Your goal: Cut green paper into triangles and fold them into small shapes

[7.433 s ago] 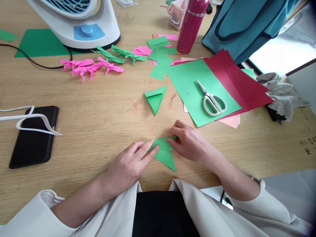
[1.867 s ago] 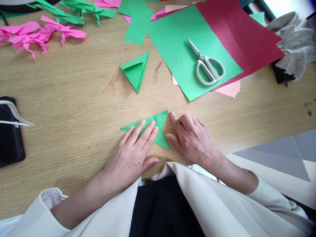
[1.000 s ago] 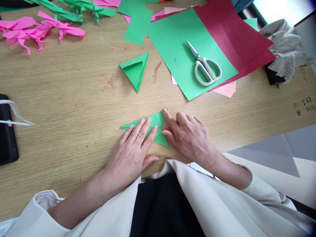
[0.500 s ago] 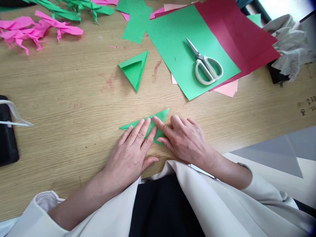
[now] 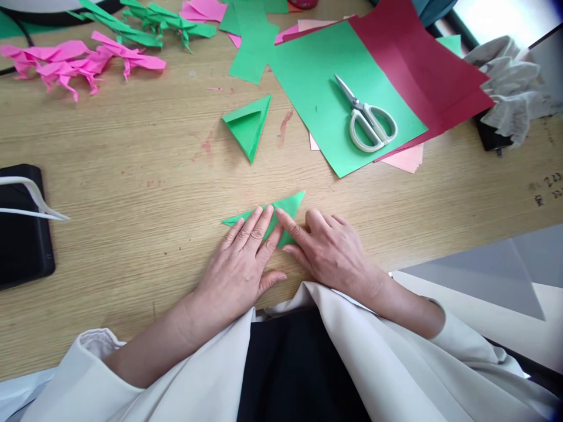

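Note:
A folded piece of green paper [image 5: 290, 205] lies on the wooden table close to my body, its corners pointing left and upper right. My left hand [image 5: 244, 252] rests flat across its left and middle part, fingers stretched out, hiding much of it. With the index fingertip on the paper beside those fingers, my right hand [image 5: 332, 252] has its thumb apart near the lower corner and its other fingers curled. Nothing shows between its thumb and index finger. Farther up sits another folded green paper triangle [image 5: 250, 130], touched by neither hand.
White-handled scissors [image 5: 367, 126] lie on a green sheet [image 5: 303, 64], which overlaps dark red sheets [image 5: 422, 64]. Pink folded paper animals [image 5: 65, 61] and green ones [image 5: 162, 23] stand at the back left. A black device [image 5: 26, 246] with a white cable is at the left edge.
The camera's view has shifted slightly, so the table things appear farther right. Both hands stay on the green paper in nearly the same pose.

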`<state>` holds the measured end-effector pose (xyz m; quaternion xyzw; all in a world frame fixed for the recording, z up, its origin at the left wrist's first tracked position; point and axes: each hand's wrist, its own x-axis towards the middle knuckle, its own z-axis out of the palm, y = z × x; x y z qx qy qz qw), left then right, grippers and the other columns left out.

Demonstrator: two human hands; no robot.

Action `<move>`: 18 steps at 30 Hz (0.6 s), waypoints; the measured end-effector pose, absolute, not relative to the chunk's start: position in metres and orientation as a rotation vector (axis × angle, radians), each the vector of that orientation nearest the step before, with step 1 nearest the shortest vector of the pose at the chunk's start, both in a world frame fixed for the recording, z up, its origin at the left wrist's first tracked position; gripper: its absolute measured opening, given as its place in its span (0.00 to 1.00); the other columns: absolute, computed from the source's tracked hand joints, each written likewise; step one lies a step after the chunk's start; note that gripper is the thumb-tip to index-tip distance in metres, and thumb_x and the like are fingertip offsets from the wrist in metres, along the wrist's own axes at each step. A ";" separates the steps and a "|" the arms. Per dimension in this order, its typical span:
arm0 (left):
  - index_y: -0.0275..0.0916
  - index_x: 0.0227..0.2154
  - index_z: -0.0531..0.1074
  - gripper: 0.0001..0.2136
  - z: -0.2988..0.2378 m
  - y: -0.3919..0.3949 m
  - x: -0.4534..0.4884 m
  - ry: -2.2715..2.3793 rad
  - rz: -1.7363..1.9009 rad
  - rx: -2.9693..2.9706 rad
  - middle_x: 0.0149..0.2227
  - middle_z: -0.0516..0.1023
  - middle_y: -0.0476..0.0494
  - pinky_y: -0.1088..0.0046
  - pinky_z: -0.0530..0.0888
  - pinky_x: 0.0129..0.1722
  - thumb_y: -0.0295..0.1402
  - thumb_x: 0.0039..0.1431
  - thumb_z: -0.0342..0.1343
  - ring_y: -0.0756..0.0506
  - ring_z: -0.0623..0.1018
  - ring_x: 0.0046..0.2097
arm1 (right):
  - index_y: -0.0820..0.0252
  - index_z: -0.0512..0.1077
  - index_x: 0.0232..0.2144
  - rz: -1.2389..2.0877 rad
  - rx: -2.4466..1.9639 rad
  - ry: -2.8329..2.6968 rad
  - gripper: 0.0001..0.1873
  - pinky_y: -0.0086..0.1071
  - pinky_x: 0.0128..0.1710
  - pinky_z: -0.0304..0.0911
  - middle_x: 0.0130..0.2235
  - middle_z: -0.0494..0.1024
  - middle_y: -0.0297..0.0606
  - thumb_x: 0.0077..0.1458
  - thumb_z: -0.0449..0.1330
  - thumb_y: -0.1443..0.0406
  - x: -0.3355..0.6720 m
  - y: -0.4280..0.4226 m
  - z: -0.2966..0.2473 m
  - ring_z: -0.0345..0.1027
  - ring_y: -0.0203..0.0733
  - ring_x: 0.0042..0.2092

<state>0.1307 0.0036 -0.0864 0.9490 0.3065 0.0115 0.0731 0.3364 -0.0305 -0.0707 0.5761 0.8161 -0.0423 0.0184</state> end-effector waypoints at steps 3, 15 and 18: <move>0.31 0.68 0.52 0.36 -0.087 0.004 0.130 0.929 0.030 2.841 0.71 0.49 0.29 0.53 0.54 0.67 0.49 0.65 0.49 0.34 0.51 0.71 | 0.61 0.56 0.67 -0.126 1.842 2.471 0.33 0.37 0.35 0.52 0.40 0.70 0.43 0.69 0.41 0.49 0.337 -0.032 -0.071 0.62 0.44 0.36; 0.25 0.68 0.48 0.36 -0.083 -0.001 0.115 1.120 0.003 2.797 0.71 0.48 0.28 0.52 0.53 0.67 0.49 0.67 0.44 0.35 0.49 0.71 | 0.66 0.58 0.66 -0.058 1.919 2.449 0.32 0.37 0.35 0.55 0.40 0.71 0.45 0.69 0.42 0.51 0.338 -0.034 -0.073 0.65 0.46 0.37; 0.24 0.68 0.47 0.36 -0.082 -0.005 0.104 1.223 -0.003 2.763 0.71 0.48 0.27 0.51 0.52 0.67 0.48 0.68 0.42 0.34 0.50 0.71 | 0.67 0.59 0.65 -0.075 1.947 2.437 0.32 0.38 0.34 0.55 0.40 0.71 0.45 0.70 0.42 0.52 0.339 -0.034 -0.074 0.65 0.46 0.37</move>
